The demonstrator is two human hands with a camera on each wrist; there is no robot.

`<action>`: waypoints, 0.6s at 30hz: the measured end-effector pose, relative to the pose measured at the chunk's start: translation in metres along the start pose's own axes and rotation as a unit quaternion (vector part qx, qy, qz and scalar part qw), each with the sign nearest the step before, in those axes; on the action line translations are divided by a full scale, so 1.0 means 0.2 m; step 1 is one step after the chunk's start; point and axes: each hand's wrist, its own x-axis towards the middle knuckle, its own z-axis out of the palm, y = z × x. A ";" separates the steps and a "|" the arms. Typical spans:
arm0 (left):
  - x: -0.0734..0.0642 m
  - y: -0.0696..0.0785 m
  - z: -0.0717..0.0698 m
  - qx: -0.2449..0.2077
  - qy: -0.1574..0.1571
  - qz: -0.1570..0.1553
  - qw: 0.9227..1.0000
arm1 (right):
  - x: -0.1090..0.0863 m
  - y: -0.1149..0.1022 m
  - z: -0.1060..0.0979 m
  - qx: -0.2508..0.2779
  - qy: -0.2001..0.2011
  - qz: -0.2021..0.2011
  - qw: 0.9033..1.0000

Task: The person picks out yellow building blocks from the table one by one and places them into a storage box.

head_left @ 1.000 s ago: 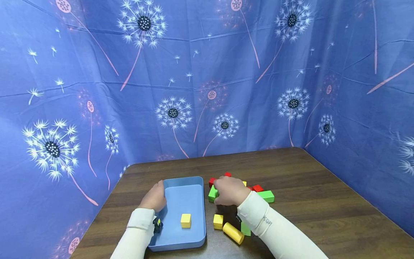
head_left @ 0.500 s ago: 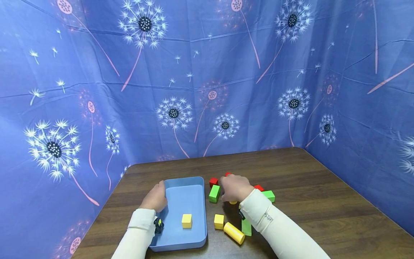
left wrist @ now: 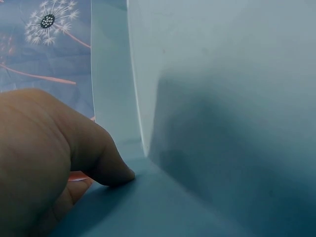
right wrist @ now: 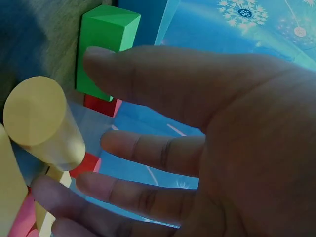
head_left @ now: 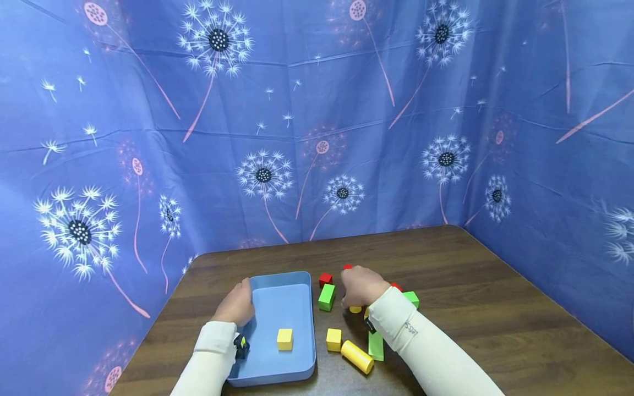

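Observation:
My left hand (head_left: 236, 306) grips the left wall of a blue tray (head_left: 277, 297). In the left wrist view the thumb (left wrist: 111, 165) presses on the inner face of the wall, with a fingertip showing beyond it. A yellow cube (head_left: 284, 339) sits in the tray. My right hand (head_left: 364, 286) is low over the blocks right of the tray. The right wrist view shows its thumb and fingers spread, holding nothing, in front of an upright yellow cylinder (right wrist: 37, 111). Beside the thumb stands a green block (right wrist: 101, 49), with a red block (right wrist: 101, 104) behind it.
Nearer the table's front are another yellow cube (head_left: 334, 340), a yellow cylinder lying on its side (head_left: 358, 357) and a flat green block (head_left: 376, 346). More red and green pieces show past the right wrist. A patterned blue cloth (head_left: 297, 110) hangs around the brown table (head_left: 485, 308).
My right hand has shifted a little to the right, off the green and red blocks it partly covered, bringing them into fuller view. The left hand and tray stay put.

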 end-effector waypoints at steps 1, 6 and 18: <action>0.00 0.00 0.00 -0.001 -0.001 0.000 1.000 | 0.00 0.00 0.00 0.005 -0.002 -0.003 1.000; 0.01 0.00 0.00 -0.009 0.003 0.005 1.000 | 0.01 0.00 0.01 0.014 -0.011 -0.007 1.000; -0.01 0.01 -0.01 -0.007 0.001 0.006 1.000 | 0.02 0.01 0.04 0.022 -0.031 0.001 0.999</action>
